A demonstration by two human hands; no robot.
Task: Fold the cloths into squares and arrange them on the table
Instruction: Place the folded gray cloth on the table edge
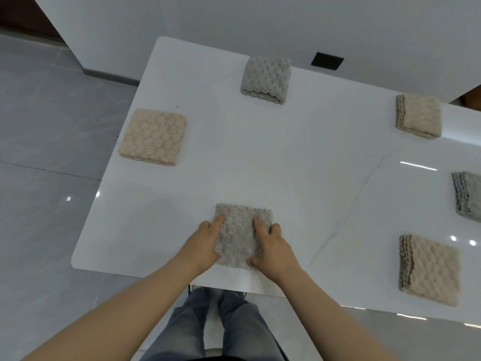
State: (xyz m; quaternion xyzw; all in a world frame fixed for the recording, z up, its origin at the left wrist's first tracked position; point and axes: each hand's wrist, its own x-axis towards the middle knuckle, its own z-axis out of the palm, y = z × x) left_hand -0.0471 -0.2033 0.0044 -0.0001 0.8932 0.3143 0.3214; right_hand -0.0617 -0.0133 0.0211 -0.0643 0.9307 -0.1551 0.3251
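Observation:
A folded grey-beige cloth [240, 230] lies near the front edge of the white table [286, 165]. My left hand [204, 243] holds its left side, index finger stretched on top and thumb at the near corner. My right hand [273, 246] holds the right side the same way. Other folded squares lie around: a beige cloth [153, 136] at the left, a grey cloth [266, 79] at the back, a beige cloth [419, 115] at the back right, a dark grey cloth [468, 195] at the right edge, and a beige cloth [429, 269] at the front right.
A black rectangle [327, 61] sits in the white wall behind the table. Grey tiled floor [46, 152] lies to the left. My jeans-clad legs [216, 324] stand at the table's front edge.

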